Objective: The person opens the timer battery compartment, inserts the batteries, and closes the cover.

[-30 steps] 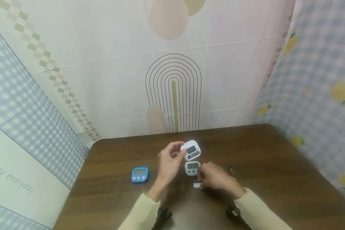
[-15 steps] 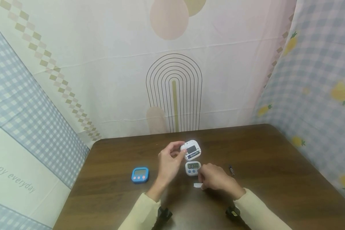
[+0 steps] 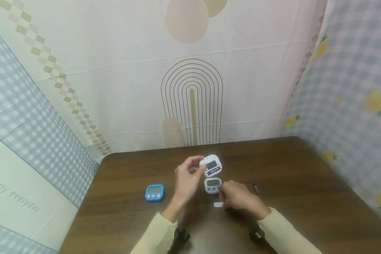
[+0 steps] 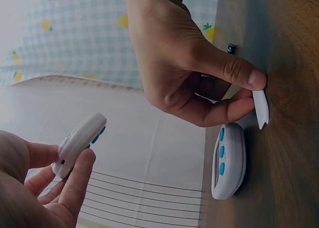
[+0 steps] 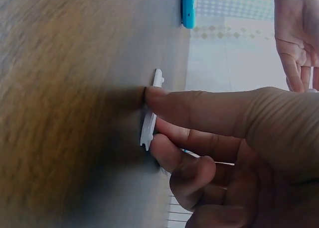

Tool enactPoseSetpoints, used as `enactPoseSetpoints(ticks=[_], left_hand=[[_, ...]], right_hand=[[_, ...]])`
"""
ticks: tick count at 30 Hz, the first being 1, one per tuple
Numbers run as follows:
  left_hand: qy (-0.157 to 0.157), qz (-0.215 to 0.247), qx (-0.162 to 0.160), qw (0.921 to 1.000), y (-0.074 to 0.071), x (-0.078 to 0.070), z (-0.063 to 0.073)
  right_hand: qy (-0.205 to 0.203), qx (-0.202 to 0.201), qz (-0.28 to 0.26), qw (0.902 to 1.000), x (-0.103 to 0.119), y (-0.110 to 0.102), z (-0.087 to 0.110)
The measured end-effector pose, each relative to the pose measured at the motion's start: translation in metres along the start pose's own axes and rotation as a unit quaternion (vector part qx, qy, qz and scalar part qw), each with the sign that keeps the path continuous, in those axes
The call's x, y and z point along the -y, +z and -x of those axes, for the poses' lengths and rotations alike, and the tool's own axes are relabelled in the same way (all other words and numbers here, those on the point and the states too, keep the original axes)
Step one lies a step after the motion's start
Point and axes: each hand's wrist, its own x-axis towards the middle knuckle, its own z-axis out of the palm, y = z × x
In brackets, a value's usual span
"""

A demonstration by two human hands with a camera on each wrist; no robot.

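Observation:
My left hand (image 3: 186,180) grips a white digital timer (image 3: 218,163) in the air, its back turned towards me. The battery slot is uncovered, with a battery (image 3: 214,171) lying in it. Down at the table, my right hand (image 3: 237,195) pinches a small white battery cover (image 5: 148,131) between thumb and fingers. In the left wrist view, one end of the cover sticks out beyond the fingertips, close to the wood. A second white timer (image 3: 211,187) with blue buttons rests just beyond, near the right knuckles, its display lit with digits.
A blue timer (image 3: 154,193) with pink buttons sits on the brown table (image 3: 120,218) to the left. One loose battery (image 3: 255,188) lies right of my right hand. Patterned cloths (image 3: 130,106) hang behind the table and at both sides.
Between the earlier frames and now my right hand shifts very slightly at the battery cover. The left hand and the timer it holds stay nearly still.

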Motion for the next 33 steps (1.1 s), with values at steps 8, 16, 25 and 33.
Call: enactPoseSetpoints(ticks=[8,16,25,33], left_hand=[[0.002,-0.004,-0.001,1.0000,0.0003,0.0004,-0.0005],[0.008,0.004,-0.003,1.0000,-0.0002,0.0003,-0.0001],[0.008,0.011,-0.002,0.9999,-0.0002,0.0008,-0.0006],[0.008,0.003,-0.006,0.9999,-0.0034,0.0009,-0.0028]], right_hand=[[0.007,0.005,-0.009,0.9999,-0.0014,-0.0013,-0.0010],[-0.008,0.011,-0.027,0.9995,-0.0050,-0.0006,-0.0015],[-0.040,0.003,-0.047,0.9981,-0.0086,0.0003,-0.0030],[-0.092,0.020,-0.109,0.9896,-0.0099,-0.0031,-0.0080]])
